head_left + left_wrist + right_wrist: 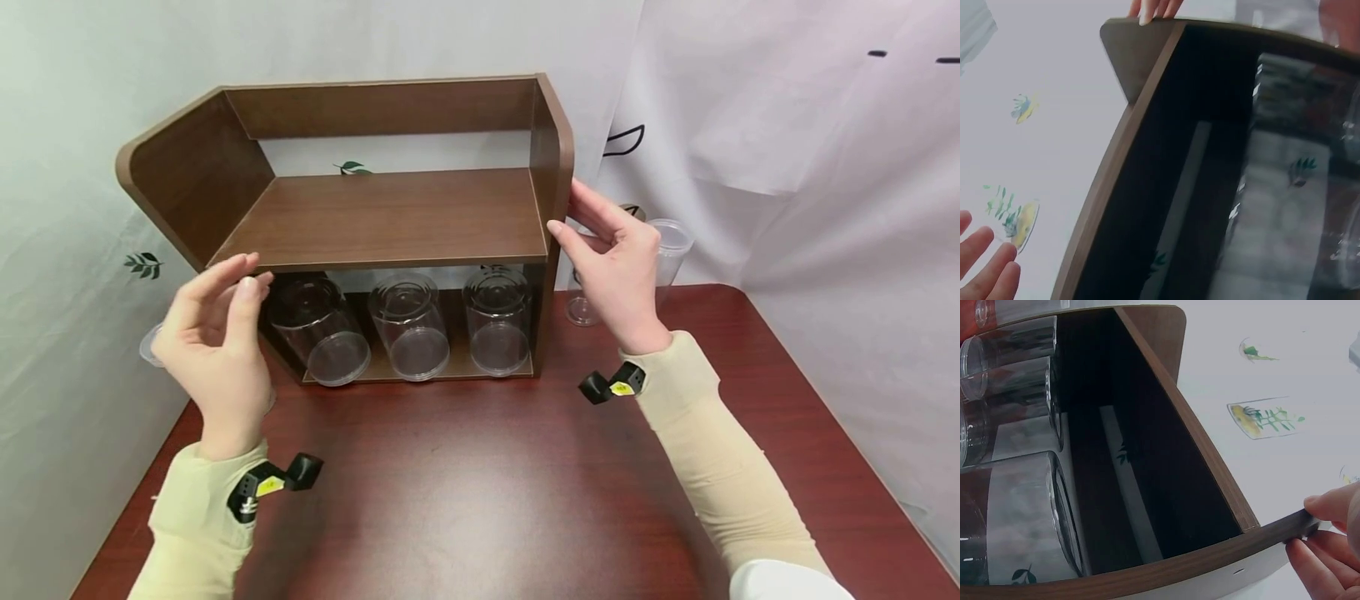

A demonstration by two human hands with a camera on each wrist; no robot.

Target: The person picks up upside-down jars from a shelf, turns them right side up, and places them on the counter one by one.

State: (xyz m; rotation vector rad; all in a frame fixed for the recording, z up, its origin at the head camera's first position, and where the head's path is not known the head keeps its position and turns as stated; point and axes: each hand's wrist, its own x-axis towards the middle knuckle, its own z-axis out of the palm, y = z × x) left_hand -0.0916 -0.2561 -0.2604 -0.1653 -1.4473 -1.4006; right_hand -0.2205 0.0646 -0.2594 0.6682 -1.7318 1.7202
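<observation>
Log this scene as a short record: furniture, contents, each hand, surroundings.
Furniture: brown wood-grain two-tier shelf unit on a dark red table
Lower tier: three clear cylindrical jars side by side
Right hand: grips the unit's right side panel between thumb and fingers
Left hand: holds nothing, near the unit's left front
Right of unit: clear containers, partly hidden by the right hand
Backdrop: white sheet with leaf prints

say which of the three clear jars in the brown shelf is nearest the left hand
The leftmost jar in the head view, at the row's end by the left hand; the middle jar and rightmost jar stand farther toward the right hand.
</observation>
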